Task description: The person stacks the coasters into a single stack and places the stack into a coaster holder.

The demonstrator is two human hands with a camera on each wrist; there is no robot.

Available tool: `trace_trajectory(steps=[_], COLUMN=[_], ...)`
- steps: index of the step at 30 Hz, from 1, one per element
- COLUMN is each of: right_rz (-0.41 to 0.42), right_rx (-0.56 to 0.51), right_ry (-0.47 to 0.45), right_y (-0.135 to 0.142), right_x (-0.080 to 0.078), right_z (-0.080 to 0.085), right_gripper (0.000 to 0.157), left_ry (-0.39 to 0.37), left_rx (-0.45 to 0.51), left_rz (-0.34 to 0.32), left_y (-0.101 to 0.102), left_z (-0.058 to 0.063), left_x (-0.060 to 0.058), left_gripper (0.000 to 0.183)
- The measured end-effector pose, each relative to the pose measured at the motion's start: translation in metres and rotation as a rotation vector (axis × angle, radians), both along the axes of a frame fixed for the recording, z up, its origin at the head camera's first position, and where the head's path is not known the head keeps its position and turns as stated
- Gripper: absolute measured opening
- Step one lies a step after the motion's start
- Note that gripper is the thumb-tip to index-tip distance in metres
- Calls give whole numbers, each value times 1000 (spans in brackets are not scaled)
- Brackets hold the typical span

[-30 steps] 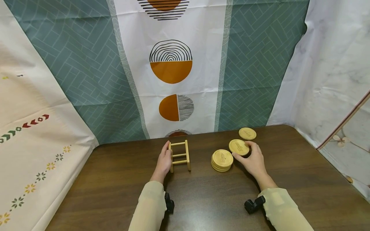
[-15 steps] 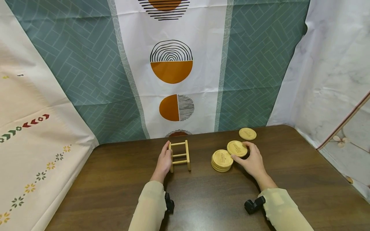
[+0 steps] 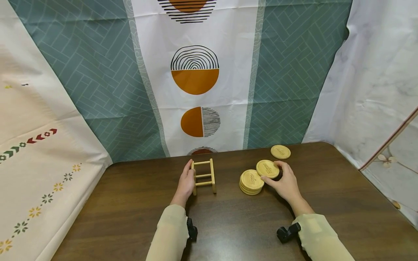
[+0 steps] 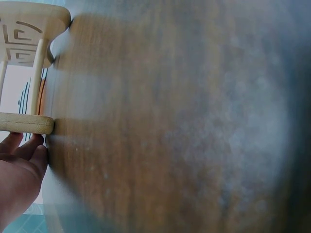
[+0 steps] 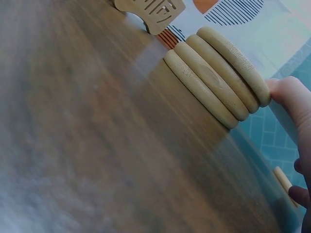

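Left hand [image 3: 187, 181] holds the rack [image 3: 203, 175], right hand [image 3: 286, 183] pinches a coaster [image 3: 267, 168]; one clumsy sideways nudge could knock the stack [image 3: 251, 181] crooked, imo.

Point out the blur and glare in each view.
Head view: mostly clear, with a soft sheen on the table at lower middle; left wrist view: the table looks smeared, with pale haze toward the right and a dark right edge; right wrist view: the table is blurred, whitish at lower left, while the disc stack looks crisper.
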State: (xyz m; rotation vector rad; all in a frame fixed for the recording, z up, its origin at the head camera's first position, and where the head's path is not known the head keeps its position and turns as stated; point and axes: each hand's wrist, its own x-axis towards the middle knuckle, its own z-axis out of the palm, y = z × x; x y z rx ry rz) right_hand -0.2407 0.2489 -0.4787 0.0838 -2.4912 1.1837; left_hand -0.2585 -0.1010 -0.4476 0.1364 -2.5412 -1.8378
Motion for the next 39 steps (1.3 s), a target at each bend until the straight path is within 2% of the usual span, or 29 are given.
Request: trace_trajectory(steps=[20, 39], right_rz=[29, 102], right_rx=[-4, 6], right_ry=[-16, -23], right_y=[-5, -14], right_x=[0, 6], right_z=[2, 10], right_gripper=[79, 79], left_ry=[2, -11], left_rx=[7, 13], left_rz=[11, 4], left_y=[0, 0], left_z=[-3, 0], left_x=[-2, 0], left_gripper=[51, 51])
